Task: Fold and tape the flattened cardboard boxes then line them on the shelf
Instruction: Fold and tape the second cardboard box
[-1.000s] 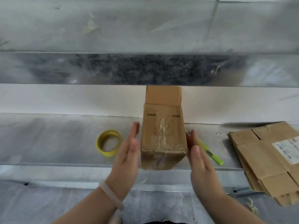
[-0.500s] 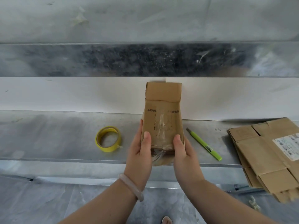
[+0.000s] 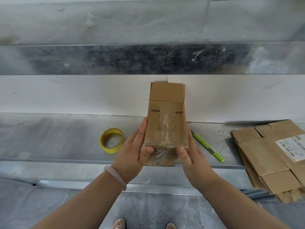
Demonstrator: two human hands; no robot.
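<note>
A small brown cardboard box [image 3: 165, 119] stands in the middle of the metal shelf [image 3: 57, 138], its far flap raised and old clear tape on its top face. My left hand [image 3: 133, 151] grips its left side with the thumb on the near taped end. On the box's right side my right hand [image 3: 188, 156] holds it, thumb on the same near end. A yellow tape roll [image 3: 111, 140] lies left of the box. A stack of flattened cardboard boxes [image 3: 270, 156] lies at the right of the shelf, overhanging the front edge.
A green utility knife [image 3: 208, 147] lies on the shelf just right of the box. A white back panel [image 3: 66, 95] rises behind the shelf, with another metal shelf [image 3: 115, 23] above. The floor and my feet show below the shelf's front edge.
My hands, held apart beside the box a second ago, have closed onto its two sides. Their thumbs slid from the top face down to the near end.
</note>
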